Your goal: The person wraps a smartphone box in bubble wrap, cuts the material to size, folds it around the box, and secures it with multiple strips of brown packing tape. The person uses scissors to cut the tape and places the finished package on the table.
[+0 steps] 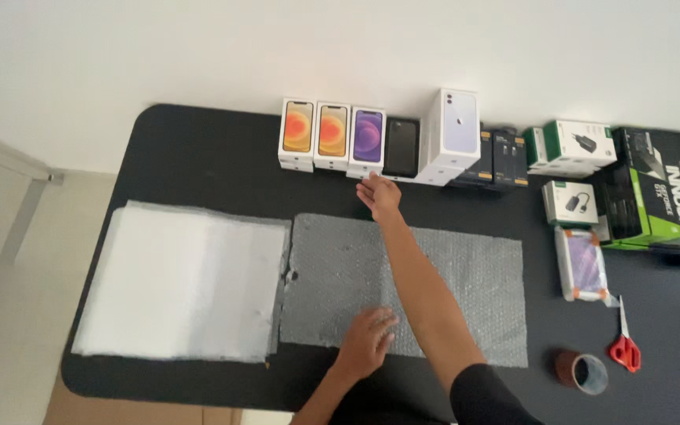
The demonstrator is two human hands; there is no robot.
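Everything here is placed relative to the sheet of bubble wrap (pixel 434 291), which lies flat in the middle of the black table (pixel 198 149). Left of it, touching its edge, is a stack of white foam sheets (pixel 182 279). The left hand (pixel 367 340) rests palm down on the near edge of the wrap, fingers spread flat, holding nothing. The right hand (pixel 379 195) reaches beyond the far edge, fingers open, toward the purple phone box (pixel 367 140) in the row against the wall (whether it touches the box already I cannot tell). I judge the step to be picking up a box; the next move needs a firm grip on it. Right of the wrap lie red scissors (pixel 625 346) and a roll of tape (pixel 582 371).
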